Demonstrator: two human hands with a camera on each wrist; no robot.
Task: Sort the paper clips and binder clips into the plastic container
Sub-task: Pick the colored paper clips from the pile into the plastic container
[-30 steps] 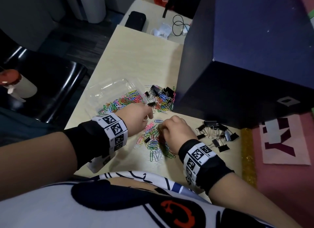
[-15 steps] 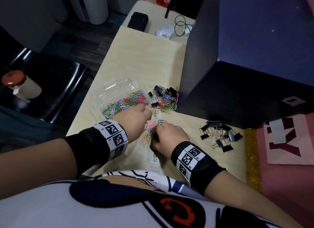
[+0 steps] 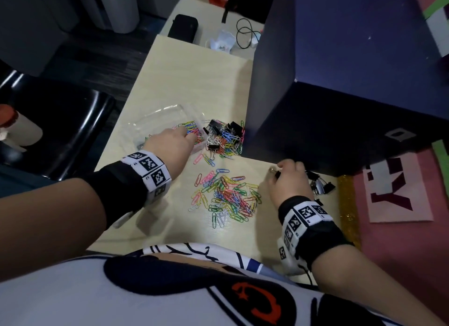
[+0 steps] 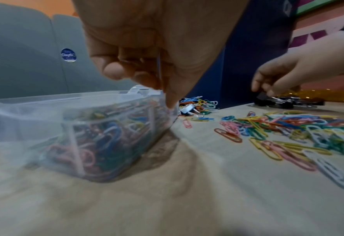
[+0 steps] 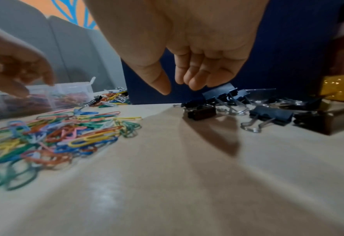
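Note:
My left hand [image 3: 188, 136] hovers over the near right corner of the clear plastic container [image 3: 158, 112], which holds many coloured paper clips. In the left wrist view its fingers [image 4: 126, 70] curl against the thumb, and a thin pale clip shows between them. A loose pile of coloured paper clips [image 3: 228, 197] lies mid-table. My right hand [image 5: 177, 87] hangs over a group of black binder clips [image 5: 268, 115] beside the blue box, thumb and fingers apart, holding nothing. A small binder clip [image 5: 201, 112] lies just under it. A mixed heap of clips [image 3: 226, 137] sits right of the container.
A large dark blue box [image 3: 340, 83] stands on the table's right side, close behind both clip heaps. A black chair [image 3: 60, 121] is left of the table. A black case [image 3: 182, 28] and a cable [image 3: 245, 34] lie on the far table.
Both hands left the middle paper clip pile. The left moved up-left over the container; the right moved right to the binder clips by the blue box.

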